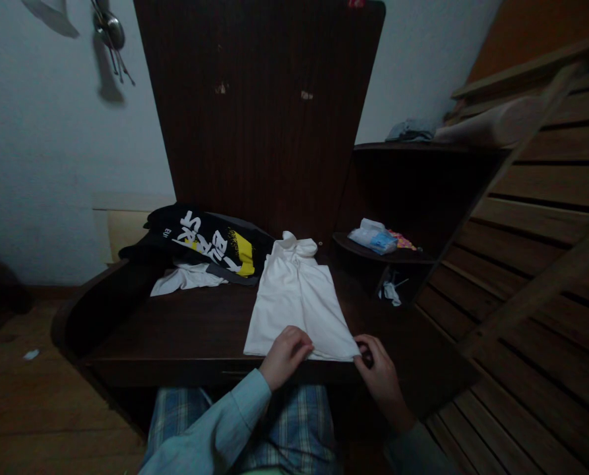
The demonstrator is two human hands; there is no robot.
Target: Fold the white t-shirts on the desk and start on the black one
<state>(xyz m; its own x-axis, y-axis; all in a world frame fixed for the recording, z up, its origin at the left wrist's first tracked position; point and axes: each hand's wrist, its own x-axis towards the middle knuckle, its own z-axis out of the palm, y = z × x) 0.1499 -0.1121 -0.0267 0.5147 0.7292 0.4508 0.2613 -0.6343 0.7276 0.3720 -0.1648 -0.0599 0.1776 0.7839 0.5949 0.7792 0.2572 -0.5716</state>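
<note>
A white cloth garment (301, 300) lies lengthwise on the dark wooden desk, wide at the near edge and bunched at the far end. Its exact kind I cannot tell. My left hand (288, 349) is at the near hem, left of its right corner, fingers pinched together on the fabric. At the near right corner, thumb and fingers of my right hand (373, 363) close on the cloth. Left of the garment sits a pile with a black printed garment (210, 241) on top, and a smaller white cloth (188, 278) pokes out below it.
The dark desk (175, 333) has a raised panel (269, 119) at the back. On the right, a small shelf (413, 258) holds a plastic packet (373, 237). Wooden slats (536, 244) lean close on the right. My plaid-covered legs (299, 422) are under the front edge.
</note>
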